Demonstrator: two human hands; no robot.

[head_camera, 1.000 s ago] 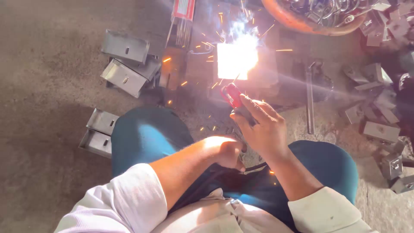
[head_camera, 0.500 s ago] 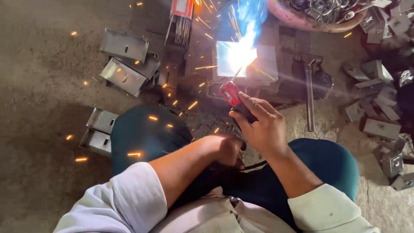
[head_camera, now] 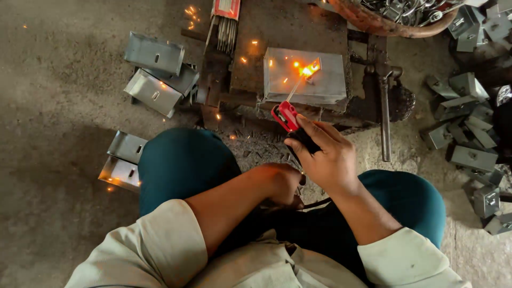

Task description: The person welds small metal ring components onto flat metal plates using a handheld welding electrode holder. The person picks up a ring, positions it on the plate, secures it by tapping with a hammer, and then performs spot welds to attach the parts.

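Curling into a loose fist, the left hand [head_camera: 282, 184] is resting low between the knees, beside a dark cable that runs under it; whether its fingers are gripping that cable I cannot tell. It is sitting there out of the spark path, apparently bracing the body while the other hand works.

Going from the left: two grey metal brackets [head_camera: 124, 161] are lying side by side on the floor by the left knee, and about three more [head_camera: 154, 80] are lying stacked farther up, all within reach of the seated person. One bundle of welding rods [head_camera: 226, 32] is poking out of a red packet, lying near the work so a fresh rod is close.

Next, one grey metal plate [head_camera: 305, 76] is lying flat on a dark steel base, with the glowing weld spot on its upper face. The right hand [head_camera: 325, 154] is clamping its fingers around one red electrode holder [head_camera: 285, 116], angling the thin rod [head_camera: 293, 92] up onto the plate so its tip is meeting the glow.

Further right, one long steel bar [head_camera: 385, 114] is lying upright in view, and a scattered heap of brackets [head_camera: 469, 128], too many to count surely, is lying beyond it.
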